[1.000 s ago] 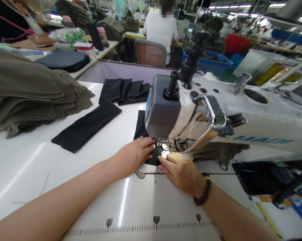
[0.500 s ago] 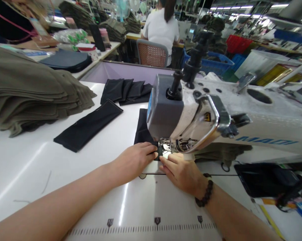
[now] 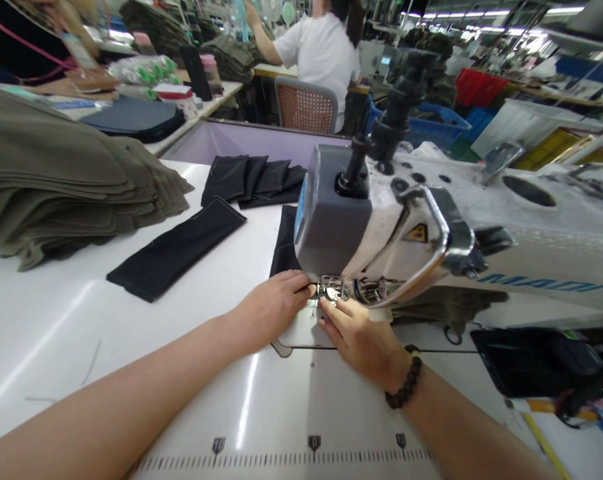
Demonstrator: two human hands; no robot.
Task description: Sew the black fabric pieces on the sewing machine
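A black fabric piece lies under the head of a sewing machine, its near end reaching the presser foot. My left hand rests flat on the near part of this piece, fingertips just left of the foot. Close to the foot on the right, my right hand has its fingers stretched out over the machine bed, index fingertip by the needle plate. Neither hand grasps anything. The machine head and my left fingers hide part of the fabric.
Another black fabric piece lies to the left, with several more fanned behind it. A tall olive fabric stack stands at far left. A black tray-like object is at right. Ahead, a person in white sits on a chair.
The black fabric has moved away from me under the foot, baring the plate in front. My left hand has moved slightly forward with it. The person ahead has raised an arm.
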